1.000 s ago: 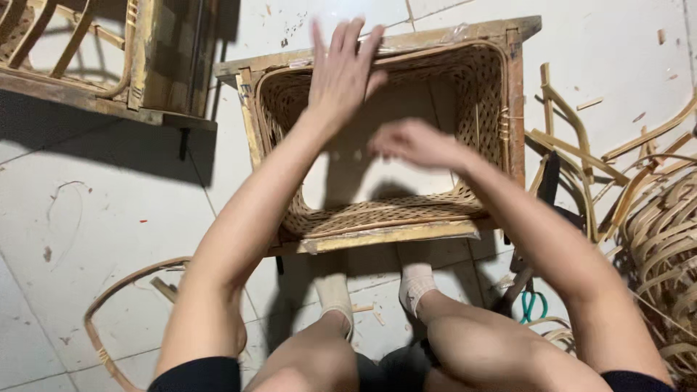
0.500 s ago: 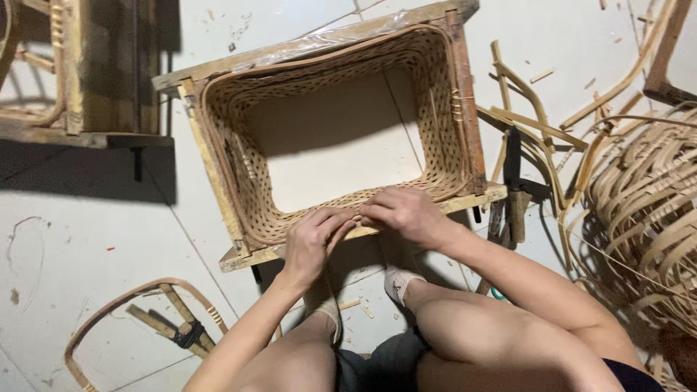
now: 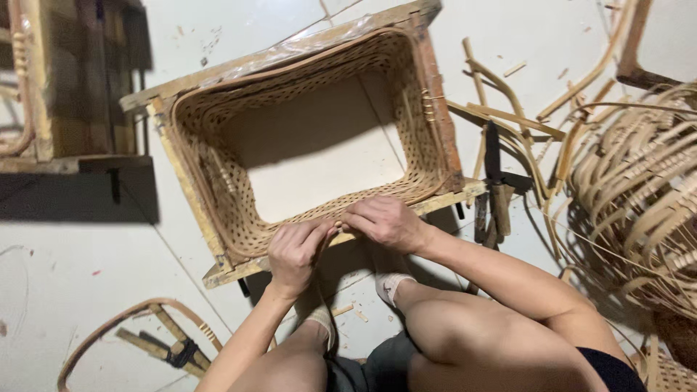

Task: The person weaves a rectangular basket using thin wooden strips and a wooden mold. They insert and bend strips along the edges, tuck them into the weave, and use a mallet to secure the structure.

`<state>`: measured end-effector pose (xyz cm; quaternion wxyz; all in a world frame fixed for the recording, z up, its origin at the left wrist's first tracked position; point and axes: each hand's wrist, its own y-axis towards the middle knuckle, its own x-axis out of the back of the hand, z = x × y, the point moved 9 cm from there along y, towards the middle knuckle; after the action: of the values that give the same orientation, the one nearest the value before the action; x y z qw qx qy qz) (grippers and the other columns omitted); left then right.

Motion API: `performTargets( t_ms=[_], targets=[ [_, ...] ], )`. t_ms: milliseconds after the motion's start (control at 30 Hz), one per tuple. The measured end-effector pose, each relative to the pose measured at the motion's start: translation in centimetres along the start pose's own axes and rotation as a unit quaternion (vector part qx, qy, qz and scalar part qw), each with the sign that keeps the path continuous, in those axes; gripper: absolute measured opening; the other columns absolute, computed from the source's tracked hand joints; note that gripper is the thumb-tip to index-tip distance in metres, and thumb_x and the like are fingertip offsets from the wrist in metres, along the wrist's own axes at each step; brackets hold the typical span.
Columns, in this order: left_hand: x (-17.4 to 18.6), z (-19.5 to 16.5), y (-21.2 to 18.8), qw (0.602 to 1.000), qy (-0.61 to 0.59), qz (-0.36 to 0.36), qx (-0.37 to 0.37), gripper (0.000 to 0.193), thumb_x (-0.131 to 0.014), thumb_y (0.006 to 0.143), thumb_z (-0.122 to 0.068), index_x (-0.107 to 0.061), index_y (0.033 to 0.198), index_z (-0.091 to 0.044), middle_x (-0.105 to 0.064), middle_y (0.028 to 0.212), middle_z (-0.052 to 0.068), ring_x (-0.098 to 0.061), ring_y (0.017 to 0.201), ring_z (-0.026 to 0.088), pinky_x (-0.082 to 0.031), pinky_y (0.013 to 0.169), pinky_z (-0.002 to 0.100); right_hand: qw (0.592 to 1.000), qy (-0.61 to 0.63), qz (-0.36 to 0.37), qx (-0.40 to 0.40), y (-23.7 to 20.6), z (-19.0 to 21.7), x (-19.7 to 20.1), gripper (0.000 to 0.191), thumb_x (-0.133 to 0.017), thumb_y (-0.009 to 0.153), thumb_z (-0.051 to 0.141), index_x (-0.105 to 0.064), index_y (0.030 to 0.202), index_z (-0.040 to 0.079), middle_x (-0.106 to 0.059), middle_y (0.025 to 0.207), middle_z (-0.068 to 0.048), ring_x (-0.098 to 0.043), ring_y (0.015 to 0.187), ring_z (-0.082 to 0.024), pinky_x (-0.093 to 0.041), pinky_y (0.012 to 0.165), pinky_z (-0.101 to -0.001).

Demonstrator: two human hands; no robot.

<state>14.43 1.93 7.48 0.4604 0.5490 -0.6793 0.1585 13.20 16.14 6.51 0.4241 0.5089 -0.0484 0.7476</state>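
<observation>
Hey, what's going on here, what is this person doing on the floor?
A person is squatting on a pale tiled floor over a bottomless woven rattan basket set in a wooden frame. Both hands meet at the near rim: the left hand and right hand pinch the weave there, fingertips close together. Loose cane strips and a bundle of rattan lie to the right, and a bent cane piece lies at lower left.

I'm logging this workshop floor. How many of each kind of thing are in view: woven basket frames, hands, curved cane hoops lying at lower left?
Woven basket frame: 1
Hands, left hand and right hand: 2
Curved cane hoop: 1
Total: 4
</observation>
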Motion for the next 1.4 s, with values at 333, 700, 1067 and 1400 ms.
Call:
performTargets(
  t_ms=[333, 700, 1067, 1400],
  targets=[
    [-0.3, -1.2, -0.7, 0.993, -0.008, 0.116, -0.024, 0.05, -0.081, 0.075, -0.028, -0.07, 0.12, -0.009, -0.071, 0.108, 0.007, -0.065, 0.097, 0.026, -0.055, 0.081, 0.038, 0.997, -0.001, 0.054, -0.053, -2.3, 1.2, 0.1, 0.052, -0.074, 0.081, 0.032, -0.064, 0.124, 0.005, -0.066, 0.113, -0.011, -0.064, 0.111, -0.028, -0.048, 0.095, -0.042],
    [-1.1, -0.9, -2.8, 0.989, 0.036, 0.141, -0.007, 0.056, -0.083, 0.074, -0.026, -0.07, 0.128, -0.017, -0.07, 0.108, 0.002, -0.064, 0.096, 0.023, -0.055, 0.082, 0.036, 0.979, -0.094, -0.119, -0.14, -11.9, -3.0, 9.4, 0.03, -0.067, 0.094, 0.005, -0.063, 0.123, 0.004, -0.067, 0.128, -0.011, -0.067, 0.121, -0.032, -0.05, 0.108, -0.0438],
    [0.0, -2.5, -2.3, 0.99, 0.046, 0.132, -0.006, 0.06, -0.084, 0.069, -0.022, -0.068, 0.127, -0.018, -0.069, 0.109, 0.002, -0.064, 0.095, 0.025, -0.054, 0.083, 0.038, 0.761, -0.347, 0.283, -0.469, -37.5, -15.4, 12.8, 0.03, -0.063, 0.098, 0.019, -0.063, 0.126, 0.006, -0.071, 0.115, -0.014, -0.066, 0.109, -0.029, -0.05, 0.095, -0.0438],
    [-0.9, -2.3, -1.8, 0.988, 0.062, 0.143, -0.009, 0.06, -0.085, 0.071, -0.029, -0.066, 0.126, -0.016, -0.068, 0.107, 0.003, -0.064, 0.092, 0.023, -0.054, 0.078, 0.038, 0.83, -0.357, 0.032, -0.427, -22.6, -22.2, 14.7, 0.088, -0.081, 0.056, 0.018, -0.053, 0.137, -0.001, -0.06, 0.127, -0.023, -0.055, 0.125, -0.04, -0.04, 0.101, -0.0564]
  ],
)
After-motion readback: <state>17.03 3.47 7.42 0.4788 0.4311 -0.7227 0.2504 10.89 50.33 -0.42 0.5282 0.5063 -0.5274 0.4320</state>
